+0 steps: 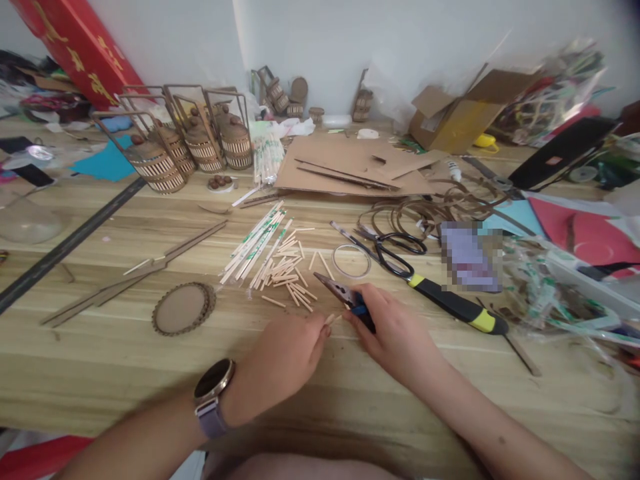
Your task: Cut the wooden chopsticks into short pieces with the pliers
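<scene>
My right hand (383,327) is wrapped round the blue handles of a pair of pliers (340,290), whose jaws point up and left. Close beside it on the left, my left hand (290,350) pinches a short wooden stick (331,319). A watch (214,387) is on my left wrist. Just beyond the hands lies a loose pile of short cut sticks (287,270), with longer paper-wrapped chopsticks (257,240) to its left. A roll of clear tape (351,261) rests behind the pliers. Scalloped cardboard discs (183,309) lie further left.
Black scissors (400,257) and a black-yellow handled tool (457,307) lie at the right. Behind are cardboard sheets (345,163), coiled brown strips (415,213) and an open box (460,113). Small lidded baskets (200,143) stand back left; cardboard strips (140,273) lie at left.
</scene>
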Motion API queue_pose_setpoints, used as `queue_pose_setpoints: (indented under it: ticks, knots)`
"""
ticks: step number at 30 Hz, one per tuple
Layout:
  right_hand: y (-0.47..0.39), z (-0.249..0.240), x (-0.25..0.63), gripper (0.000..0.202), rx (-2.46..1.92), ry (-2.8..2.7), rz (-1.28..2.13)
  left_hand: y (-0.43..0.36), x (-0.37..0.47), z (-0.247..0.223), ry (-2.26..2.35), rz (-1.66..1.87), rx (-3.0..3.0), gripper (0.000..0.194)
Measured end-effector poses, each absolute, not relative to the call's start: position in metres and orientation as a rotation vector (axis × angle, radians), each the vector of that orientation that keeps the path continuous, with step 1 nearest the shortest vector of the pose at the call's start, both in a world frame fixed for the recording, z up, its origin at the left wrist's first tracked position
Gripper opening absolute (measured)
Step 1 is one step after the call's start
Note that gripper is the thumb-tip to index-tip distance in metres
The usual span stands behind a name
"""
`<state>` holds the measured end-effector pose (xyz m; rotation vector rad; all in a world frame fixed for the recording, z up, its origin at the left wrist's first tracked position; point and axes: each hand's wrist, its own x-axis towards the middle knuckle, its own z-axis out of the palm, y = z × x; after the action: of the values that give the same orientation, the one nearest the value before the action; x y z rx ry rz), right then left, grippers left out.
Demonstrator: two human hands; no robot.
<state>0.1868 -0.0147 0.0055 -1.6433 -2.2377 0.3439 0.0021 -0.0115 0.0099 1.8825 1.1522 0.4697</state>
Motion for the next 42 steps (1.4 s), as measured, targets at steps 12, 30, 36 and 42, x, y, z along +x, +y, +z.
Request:
queue_pose_setpoints:
  ticks: [12, 30, 36, 42]
  knots:
    - [0.001, 0.036, 0.222, 0.015, -1.415, -1.857, 1.162, 0.010, -0.009, 0.009, 0.844, 0.359, 1.518, 0.039]
    - [-0.012, 0.011, 0.189, 0.027, -1.529, -1.942, 0.809, 0.005, 0.002, 0.002, 0.775, 0.407, 1.033, 0.041]
    - [-0.021, 0.003, 0.173, 0.050, -1.372, -1.992, 0.710, 0.003, 0.007, -0.003, 0.832, 0.594, 0.819, 0.040]
    - [-0.023, -0.006, 0.164, 0.045, -1.375, -2.001, 0.590, 0.000, 0.012, -0.009, 0.759, 0.651, 0.769, 0.039]
